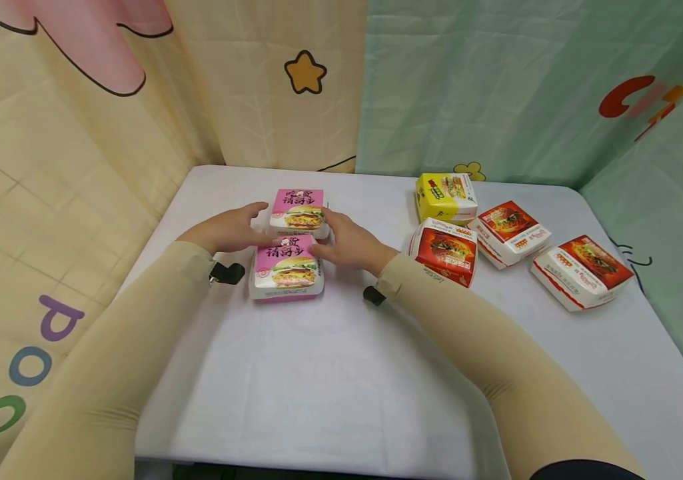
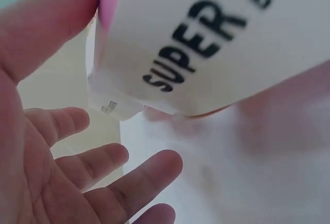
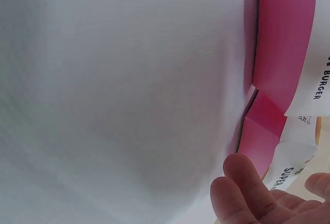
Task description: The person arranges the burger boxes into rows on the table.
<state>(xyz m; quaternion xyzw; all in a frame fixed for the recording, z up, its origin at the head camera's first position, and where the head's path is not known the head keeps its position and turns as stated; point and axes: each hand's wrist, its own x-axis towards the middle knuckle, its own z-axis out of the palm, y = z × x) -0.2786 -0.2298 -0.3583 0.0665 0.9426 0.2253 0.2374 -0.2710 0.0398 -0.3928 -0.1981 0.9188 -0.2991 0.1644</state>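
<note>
Two pink-and-white burger boxes stand one behind the other on the table. My left hand [image 1: 230,228] is to their left, its thumb [image 2: 56,20] at the edge of the near burger box [image 1: 286,267]. In the left wrist view the other fingers are spread and apart from the box. On the opposite side, my right hand [image 1: 353,241] has its thumb by the near box's upper right corner. Its fingers reach along the right side of the far burger box [image 1: 298,212]. In the right wrist view those fingers [image 3: 242,177] look fairly straight.
To the right stand a yellow burger box [image 1: 446,198] and three red-and-white burger boxes, one of them [image 1: 446,250] near my right forearm. A white cloth covers the table [image 1: 293,387]. Curtains [image 1: 293,127] hang behind and at both sides.
</note>
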